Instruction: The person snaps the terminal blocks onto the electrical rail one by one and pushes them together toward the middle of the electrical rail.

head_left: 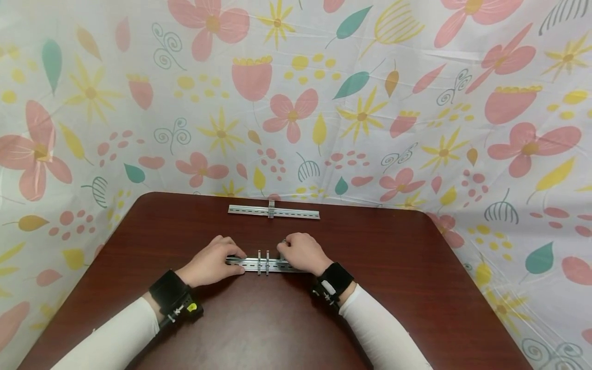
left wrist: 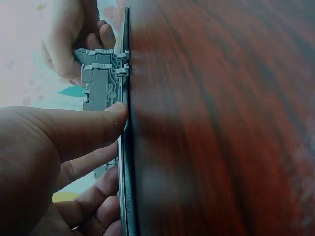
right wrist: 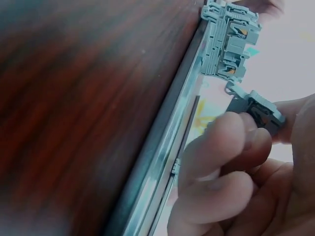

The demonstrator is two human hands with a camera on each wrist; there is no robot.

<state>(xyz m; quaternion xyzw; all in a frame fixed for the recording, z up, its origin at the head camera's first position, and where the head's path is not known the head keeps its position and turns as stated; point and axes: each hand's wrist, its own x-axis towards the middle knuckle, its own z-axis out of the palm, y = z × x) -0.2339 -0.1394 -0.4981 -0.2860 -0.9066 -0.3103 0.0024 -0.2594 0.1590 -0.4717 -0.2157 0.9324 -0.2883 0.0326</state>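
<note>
A slotted metal DIN rail point(head_left: 251, 265) lies across the table before me. Two grey terminal blocks point(left wrist: 101, 88) stand upright on it, a small gap apart. My left hand point(head_left: 211, 262) pinches the rail's left part, thumb on the near edge and fingers on the far edge. Above the rail's right part, my right hand point(head_left: 302, 252) holds another grey terminal block point(right wrist: 267, 112) between thumb and fingers. In the right wrist view that block is tilted and apart from the rail. The rail's right end is partly hidden by the right hand.
Farther back, a second DIN rail point(head_left: 298, 213) lies on the brown table point(head_left: 370, 241), with grey terminal blocks point(head_left: 271, 209) mounted near its middle. A flower-patterned curtain point(head_left: 296, 144) hangs behind the table's far edge.
</note>
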